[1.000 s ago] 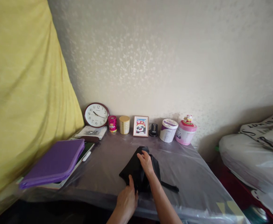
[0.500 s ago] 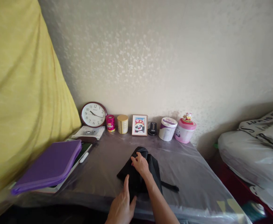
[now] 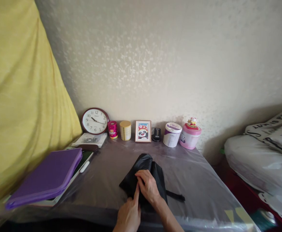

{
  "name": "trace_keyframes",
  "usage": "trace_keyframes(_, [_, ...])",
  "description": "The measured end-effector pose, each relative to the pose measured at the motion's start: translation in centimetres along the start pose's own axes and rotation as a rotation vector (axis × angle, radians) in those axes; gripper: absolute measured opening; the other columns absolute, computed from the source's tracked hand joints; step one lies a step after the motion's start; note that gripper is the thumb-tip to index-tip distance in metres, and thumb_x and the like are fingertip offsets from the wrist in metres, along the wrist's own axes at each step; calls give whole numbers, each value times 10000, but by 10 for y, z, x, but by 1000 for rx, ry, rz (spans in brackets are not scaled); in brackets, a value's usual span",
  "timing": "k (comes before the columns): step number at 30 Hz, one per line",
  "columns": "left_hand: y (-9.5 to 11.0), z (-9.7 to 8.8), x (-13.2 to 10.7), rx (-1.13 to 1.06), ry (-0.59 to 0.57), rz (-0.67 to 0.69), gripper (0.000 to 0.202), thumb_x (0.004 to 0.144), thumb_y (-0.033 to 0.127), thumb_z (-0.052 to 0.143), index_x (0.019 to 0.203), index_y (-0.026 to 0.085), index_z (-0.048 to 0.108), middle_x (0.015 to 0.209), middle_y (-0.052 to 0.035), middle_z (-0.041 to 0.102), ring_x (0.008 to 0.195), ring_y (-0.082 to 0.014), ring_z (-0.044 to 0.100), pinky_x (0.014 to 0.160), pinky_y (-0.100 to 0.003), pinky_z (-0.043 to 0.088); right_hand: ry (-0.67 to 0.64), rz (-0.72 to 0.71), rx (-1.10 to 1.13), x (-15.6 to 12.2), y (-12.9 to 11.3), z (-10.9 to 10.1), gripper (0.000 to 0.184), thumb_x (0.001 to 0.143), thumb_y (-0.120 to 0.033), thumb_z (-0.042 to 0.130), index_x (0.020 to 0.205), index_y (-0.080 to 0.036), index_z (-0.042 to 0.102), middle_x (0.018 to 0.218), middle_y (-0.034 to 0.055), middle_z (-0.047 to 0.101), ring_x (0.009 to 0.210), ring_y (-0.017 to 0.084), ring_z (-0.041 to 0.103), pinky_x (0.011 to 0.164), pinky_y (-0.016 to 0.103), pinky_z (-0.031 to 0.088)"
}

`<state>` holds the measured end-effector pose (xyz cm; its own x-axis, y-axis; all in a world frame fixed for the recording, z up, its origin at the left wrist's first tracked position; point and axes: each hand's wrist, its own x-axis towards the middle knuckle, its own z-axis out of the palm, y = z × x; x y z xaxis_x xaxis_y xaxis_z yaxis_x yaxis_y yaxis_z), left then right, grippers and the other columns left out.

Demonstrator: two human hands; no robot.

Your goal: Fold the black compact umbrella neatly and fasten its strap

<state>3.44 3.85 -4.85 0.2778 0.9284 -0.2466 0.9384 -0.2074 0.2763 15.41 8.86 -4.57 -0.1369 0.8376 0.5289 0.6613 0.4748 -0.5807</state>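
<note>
Left hand fingertip, flat right hand press black cloth; bare table around

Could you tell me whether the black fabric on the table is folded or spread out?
Folded: the black fabric lies as a narrow layered bundle under the right hand, not flat.

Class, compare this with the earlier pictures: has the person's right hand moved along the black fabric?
Yes. The right hand has slid back toward the person along the black fabric, away from the picture frame at the wall.
</note>
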Motion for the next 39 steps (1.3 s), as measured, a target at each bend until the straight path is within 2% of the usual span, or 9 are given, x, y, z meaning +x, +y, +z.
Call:
trace_keyframes(5, [2, -1, 0, -22, -6, -2, 658, 839, 154, 327, 1383, 223, -37, 976, -87, 606, 820, -191, 616, 692, -272, 408, 69, -82, -148, -8, 28, 1, 267, 860, -220, 412, 1066, -188, 579, 1162, 84, 557, 1145, 204, 443, 963, 398, 362])
trace_keyframes(12, [1, 6, 5, -53, -9, -56, 689, 839, 173, 349, 1375, 186, -85, 993, -107, 605, 830, -196, 609, 681, -266, 397, 100, -45, -288, 45, 85, 15, 312, 870, -238, 376, 1115, -194, 565, 1220, 83, 530, 1184, 203, 422, 958, 393, 366])
trace_keyframes(15, [0, 6, 6, -55, -15, -69, 685, 840, 182, 344, 1374, 188, -85, 995, -109, 604, 831, -207, 608, 676, -279, 398, 48, 74, -357, 65, 98, 12, 316, 873, -234, 372, 1126, -189, 555, 1211, 84, 542, 1150, 197, 463, 944, 377, 376])
trace_keyframes(19, [0, 5, 6, -92, -29, -57, 684, 839, 189, 339, 1375, 160, -85, 1011, -114, 603, 843, -206, 604, 688, -281, 399, 98, 218, -443, 66, 86, 3, 301, 869, -249, 401, 1103, -153, 565, 1190, 119, 553, 1115, 223, 491, 940, 398, 366])
trace_keyframes(21, [-1, 5, 6, -96, -25, -54, 690, 834, 184, 348, 1377, 142, -76, 1022, -117, 602, 849, -208, 603, 699, -284, 401, 132, 101, -390, 55, 69, 1, 303, 874, -259, 398, 1107, -153, 560, 1179, 114, 560, 1133, 214, 472, 963, 396, 339])
trace_keyframes(25, [0, 6, 4, -80, -3, -51, 680, 828, 173, 360, 1384, 114, -28, 1025, -123, 602, 860, -209, 601, 717, -281, 397, -58, -134, -234, 33, 41, 7, 256, 875, -250, 399, 976, -217, 632, 1019, 55, 647, 1121, 183, 478, 998, 403, 284])
trace_keyframes(29, [0, 5, 2, -73, 11, -61, 656, 842, 192, 346, 1385, 103, -11, 1018, -128, 608, 862, -210, 600, 711, -280, 393, 41, 38, -306, 39, 51, 10, 275, 845, -180, 398, 1007, -190, 620, 1134, 75, 595, 1149, 199, 453, 991, 413, 285])
trace_keyframes(33, [0, 4, 1, -87, 15, -59, 662, 840, 205, 360, 1384, 80, 4, 1020, -136, 611, 868, -205, 596, 708, -271, 385, 219, 253, -318, 40, 81, -7, 303, 804, -205, 408, 1034, -126, 590, 1130, 133, 579, 1074, 217, 510, 925, 373, 374])
trace_keyframes(39, [-4, 5, 0, -146, 54, -40, 638, 852, 246, 342, 1385, 83, 33, 957, -120, 635, 842, -199, 602, 696, -266, 382, 304, 576, -195, -14, 102, -46, 308, 776, -293, 404, 949, -135, 604, 937, 110, 647, 867, 196, 608, 778, 292, 458])
